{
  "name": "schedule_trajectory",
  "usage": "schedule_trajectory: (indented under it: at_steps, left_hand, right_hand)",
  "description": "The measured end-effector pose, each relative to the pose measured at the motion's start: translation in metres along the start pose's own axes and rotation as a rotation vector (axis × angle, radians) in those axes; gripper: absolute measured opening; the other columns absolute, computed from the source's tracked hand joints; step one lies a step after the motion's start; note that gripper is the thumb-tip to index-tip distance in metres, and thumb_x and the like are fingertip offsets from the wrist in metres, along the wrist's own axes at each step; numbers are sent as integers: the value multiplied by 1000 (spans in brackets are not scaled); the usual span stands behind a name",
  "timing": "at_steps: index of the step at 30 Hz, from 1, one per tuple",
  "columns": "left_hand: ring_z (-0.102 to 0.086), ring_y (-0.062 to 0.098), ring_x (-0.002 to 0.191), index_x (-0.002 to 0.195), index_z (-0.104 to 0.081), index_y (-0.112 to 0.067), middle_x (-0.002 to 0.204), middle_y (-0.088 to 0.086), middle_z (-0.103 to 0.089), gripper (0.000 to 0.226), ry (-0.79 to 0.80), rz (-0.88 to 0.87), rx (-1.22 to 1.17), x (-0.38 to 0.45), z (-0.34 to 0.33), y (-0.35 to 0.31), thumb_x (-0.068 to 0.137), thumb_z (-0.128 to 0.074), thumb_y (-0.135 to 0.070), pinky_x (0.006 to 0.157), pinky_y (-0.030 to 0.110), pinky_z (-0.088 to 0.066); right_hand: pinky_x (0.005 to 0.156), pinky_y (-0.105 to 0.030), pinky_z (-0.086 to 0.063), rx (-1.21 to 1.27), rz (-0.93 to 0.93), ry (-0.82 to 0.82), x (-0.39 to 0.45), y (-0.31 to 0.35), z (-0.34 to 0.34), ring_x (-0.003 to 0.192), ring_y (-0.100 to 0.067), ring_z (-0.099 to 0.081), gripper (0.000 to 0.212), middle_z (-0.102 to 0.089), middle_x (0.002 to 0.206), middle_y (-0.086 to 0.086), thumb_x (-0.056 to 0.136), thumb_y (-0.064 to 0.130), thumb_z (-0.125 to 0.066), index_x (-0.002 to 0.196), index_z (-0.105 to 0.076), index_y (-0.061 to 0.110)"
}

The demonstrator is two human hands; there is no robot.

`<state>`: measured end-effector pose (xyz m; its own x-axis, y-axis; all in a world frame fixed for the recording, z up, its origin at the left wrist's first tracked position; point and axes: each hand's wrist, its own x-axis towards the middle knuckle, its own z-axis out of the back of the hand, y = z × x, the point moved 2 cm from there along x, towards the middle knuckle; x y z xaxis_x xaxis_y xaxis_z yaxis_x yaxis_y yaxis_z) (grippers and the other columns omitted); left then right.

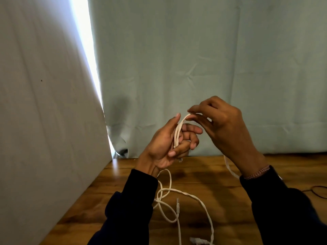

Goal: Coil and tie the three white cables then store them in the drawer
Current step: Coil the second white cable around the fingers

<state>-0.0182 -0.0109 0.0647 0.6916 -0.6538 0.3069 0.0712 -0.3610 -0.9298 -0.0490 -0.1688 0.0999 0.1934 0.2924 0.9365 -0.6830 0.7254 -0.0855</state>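
A white cable (177,131) is wound in a few loops round my left hand (169,142), which is raised above the table with fingers curled about the loops. My right hand (221,124) pinches the same cable at the top of the loops between thumb and fingertips. From it a length of the cable (230,168) drops behind my right wrist. More white cable (169,197) lies loose and tangled on the wooden table (212,175) below my hands, with clear plug ends (177,206) showing. No drawer is in view.
A pale blue-green curtain (194,68) hangs behind the table. A white panel (44,121) stands along the table's left side, with bright light in the gap between. A thin dark cord (318,191) lies at the right edge of the table.
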Motion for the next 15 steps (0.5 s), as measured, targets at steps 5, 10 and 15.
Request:
schedule_trajectory:
  at_steps: [5,10,15]
  left_hand:
    - [-30,2,25,94,-68,-2,58,9,-60,56,28,-18,53,-2,-11,-3,102,-38,-48,31,14,-20]
    - [-33,0,26,100,-65,2,64,11,-62,45,-88,-126,-13,-1,-11,-9,107,-30,-25,30,10,-26]
    - [-76,24,78,118,-56,10,103,23,-73,44,-98,-163,-80,-5,-14,-17,105,-30,-23,63,26,-61]
  right_hand:
    - [65,-35,-55,65,-89,29,-7,-12,-18,78,-20,-64,30,-66,92,-7,101,29,-52,121,-71,15]
    - [67,-35,-53,104,-170,254,-7,-9,-27,74,-24,-64,24,-69,84,-9,98,14,-56,116,-71,14]
    - [73,-10,-42,98,-216,682,-11,7,-27,85,-11,-62,27,-67,115,-7,100,6,-53,124,-65,7]
